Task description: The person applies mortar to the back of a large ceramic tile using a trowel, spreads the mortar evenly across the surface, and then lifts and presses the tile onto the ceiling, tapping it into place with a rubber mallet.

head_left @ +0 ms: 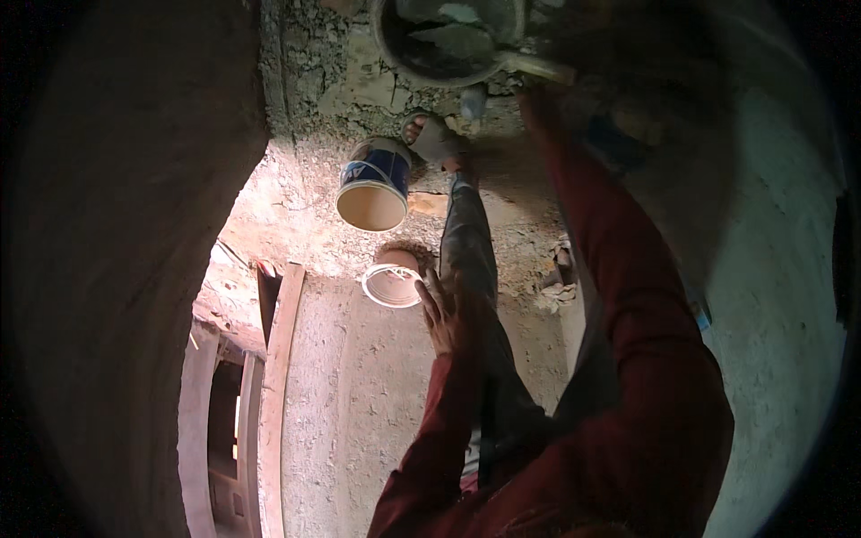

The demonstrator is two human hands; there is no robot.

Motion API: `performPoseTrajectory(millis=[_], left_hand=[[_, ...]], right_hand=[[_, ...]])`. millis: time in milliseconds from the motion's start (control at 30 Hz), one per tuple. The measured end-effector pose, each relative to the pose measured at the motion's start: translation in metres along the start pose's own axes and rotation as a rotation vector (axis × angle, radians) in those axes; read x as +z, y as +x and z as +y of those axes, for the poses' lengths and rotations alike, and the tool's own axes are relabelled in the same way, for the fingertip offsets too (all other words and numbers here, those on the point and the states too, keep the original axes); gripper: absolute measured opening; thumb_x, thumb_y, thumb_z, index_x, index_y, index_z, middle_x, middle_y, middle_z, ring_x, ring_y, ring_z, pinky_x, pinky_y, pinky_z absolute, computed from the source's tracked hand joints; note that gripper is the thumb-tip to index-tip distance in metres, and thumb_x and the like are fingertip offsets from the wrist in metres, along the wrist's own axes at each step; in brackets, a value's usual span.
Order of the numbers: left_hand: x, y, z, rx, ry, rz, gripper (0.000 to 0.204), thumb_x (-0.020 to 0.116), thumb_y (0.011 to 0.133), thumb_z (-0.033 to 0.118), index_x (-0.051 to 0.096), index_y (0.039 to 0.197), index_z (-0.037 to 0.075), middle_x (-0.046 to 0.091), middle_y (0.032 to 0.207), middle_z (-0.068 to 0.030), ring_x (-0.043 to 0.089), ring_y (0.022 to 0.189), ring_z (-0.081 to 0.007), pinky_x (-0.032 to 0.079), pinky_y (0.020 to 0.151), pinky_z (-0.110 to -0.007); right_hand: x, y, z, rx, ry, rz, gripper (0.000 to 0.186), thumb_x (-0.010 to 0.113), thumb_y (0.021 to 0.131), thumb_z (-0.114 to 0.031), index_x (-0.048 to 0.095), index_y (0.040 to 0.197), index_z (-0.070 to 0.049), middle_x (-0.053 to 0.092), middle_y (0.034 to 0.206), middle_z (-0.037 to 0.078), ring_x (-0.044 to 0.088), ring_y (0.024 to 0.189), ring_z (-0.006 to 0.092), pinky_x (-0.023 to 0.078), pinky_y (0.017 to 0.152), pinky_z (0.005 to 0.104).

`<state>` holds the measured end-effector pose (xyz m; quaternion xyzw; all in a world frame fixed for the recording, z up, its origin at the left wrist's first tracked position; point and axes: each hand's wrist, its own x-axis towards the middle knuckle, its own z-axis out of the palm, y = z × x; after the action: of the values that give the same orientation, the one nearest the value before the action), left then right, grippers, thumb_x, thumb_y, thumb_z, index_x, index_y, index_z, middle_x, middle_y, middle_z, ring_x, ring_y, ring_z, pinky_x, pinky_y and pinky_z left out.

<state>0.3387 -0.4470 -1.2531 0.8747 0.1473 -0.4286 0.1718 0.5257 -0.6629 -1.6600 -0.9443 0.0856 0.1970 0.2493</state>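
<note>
My left hand is over my bent leg with its fingers stretched out, next to a small white bucket. Nothing shows in that hand. My right hand reaches forward into shadow, close to a pale stick-like handle that lies over the rim of a round dark tub. Too dark to make out are the right fingers, so whether they touch the handle is unclear. Inside the tub is a grey, wet-looking mix.
A blue and white bucket lies tipped toward me beside my sandalled foot. Rubble is on the right. A wooden plank and door frame stand left. Rough walls rise at the left and right.
</note>
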Motion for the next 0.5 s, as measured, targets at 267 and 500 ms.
performPoseTrajectory(millis=[267, 500], left_hand=[[-0.026, 0.002, 0.002, -0.034, -0.088, -0.039, 0.064, 0.059, 0.091, 0.011, 0.04, 0.151, 0.02, 0.015, 0.163, -0.0205, 0.016, 0.148, -0.0505, 0.044, 0.108, -0.054], [-0.052, 0.035, 0.018, 0.093, -0.004, -0.007, 0.049, 0.062, 0.092, 0.026, 0.052, 0.139, 0.016, 0.023, 0.159, -0.0246, 0.019, 0.146, -0.0514, 0.044, 0.109, -0.052]], right_hand=[[0.04, 0.007, -0.031, -0.165, -0.331, -0.004, 0.026, 0.058, 0.095, -0.015, 0.062, 0.118, -0.003, 0.061, 0.112, 0.016, 0.058, 0.106, 0.0321, 0.045, 0.09, 0.049], [0.078, -0.005, 0.041, -0.13, -0.221, -0.136, 0.036, 0.052, 0.099, -0.021, 0.057, 0.129, -0.002, 0.048, 0.14, 0.014, 0.044, 0.13, 0.0334, 0.036, 0.109, 0.049]])
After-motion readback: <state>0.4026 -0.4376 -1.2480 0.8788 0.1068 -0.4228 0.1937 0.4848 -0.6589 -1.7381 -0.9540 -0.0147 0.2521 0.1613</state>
